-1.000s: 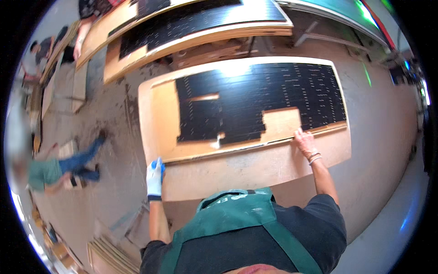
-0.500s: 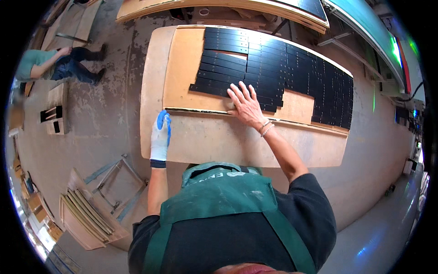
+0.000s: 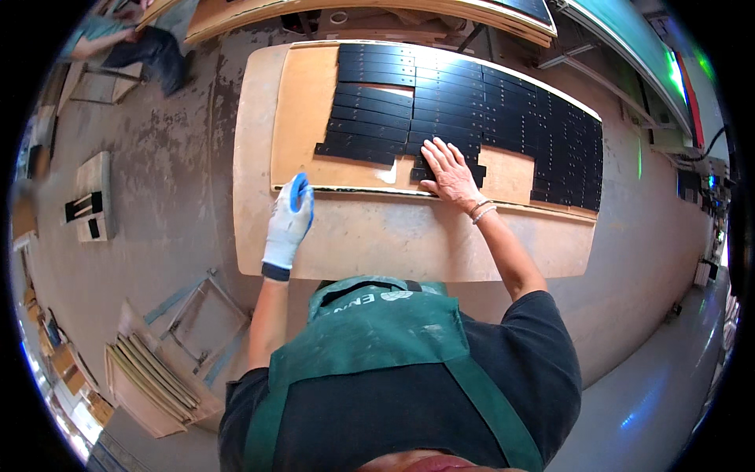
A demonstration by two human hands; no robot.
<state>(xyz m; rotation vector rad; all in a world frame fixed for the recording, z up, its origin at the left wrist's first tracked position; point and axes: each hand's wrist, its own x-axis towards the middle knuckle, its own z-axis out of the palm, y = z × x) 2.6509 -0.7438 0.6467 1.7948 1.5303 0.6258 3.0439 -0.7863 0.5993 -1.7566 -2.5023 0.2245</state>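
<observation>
A wooden panel (image 3: 393,244) lies in front of me, bearing a shallow tan tray (image 3: 295,118) with a raised edge strip (image 3: 354,190). Rows of black strips with small holes (image 3: 448,86) cover much of it. My bare right hand (image 3: 452,175) lies flat, fingers spread, on the lower black strips near the tray's near edge. My left hand (image 3: 291,216), in a white glove with blue fingertips, hovers by the tray's near left corner. Its thumb and fingers curl together in a pinch; whatever may be between them is too small to make out.
A person (image 3: 153,55) is at the far left. Further boards (image 3: 370,12) are stacked beyond the panel. A wooden block with black pieces (image 3: 94,197) stands on the left floor, and curved boards (image 3: 153,377) lean at lower left. Machinery (image 3: 629,63) stands at right.
My right hand has moved right over the strips, uncovering a pale patch on the tray. My left hand has turned and shifted slightly right. The other person has moved farther away.
</observation>
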